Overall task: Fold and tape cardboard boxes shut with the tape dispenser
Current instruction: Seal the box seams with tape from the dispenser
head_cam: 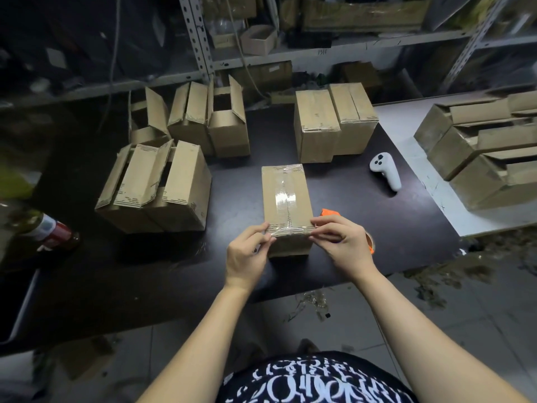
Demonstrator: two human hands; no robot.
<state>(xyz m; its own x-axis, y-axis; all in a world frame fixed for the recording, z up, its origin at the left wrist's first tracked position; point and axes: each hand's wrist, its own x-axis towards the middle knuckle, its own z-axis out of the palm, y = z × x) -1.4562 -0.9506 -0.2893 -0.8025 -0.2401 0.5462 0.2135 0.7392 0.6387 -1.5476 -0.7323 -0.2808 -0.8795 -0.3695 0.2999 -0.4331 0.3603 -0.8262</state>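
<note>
Both bare forearms reach forward, converging on the near end of the brown rectangular cardboard box [286,199]. The left hand [247,253] pinches its near-left top corner with curled fingers. The right hand [344,242] pinches the near-right corner, knuckles up.

A closed cardboard box [286,199] stands near the front edge of a dark table [392,225], clear tape running along its top seam and over both ends. An orange tape dispenser [327,213], mostly hidden, lies just to its right. At left sit open-flapped boxes [154,184]; behind stand taped boxes [331,120].
</note>
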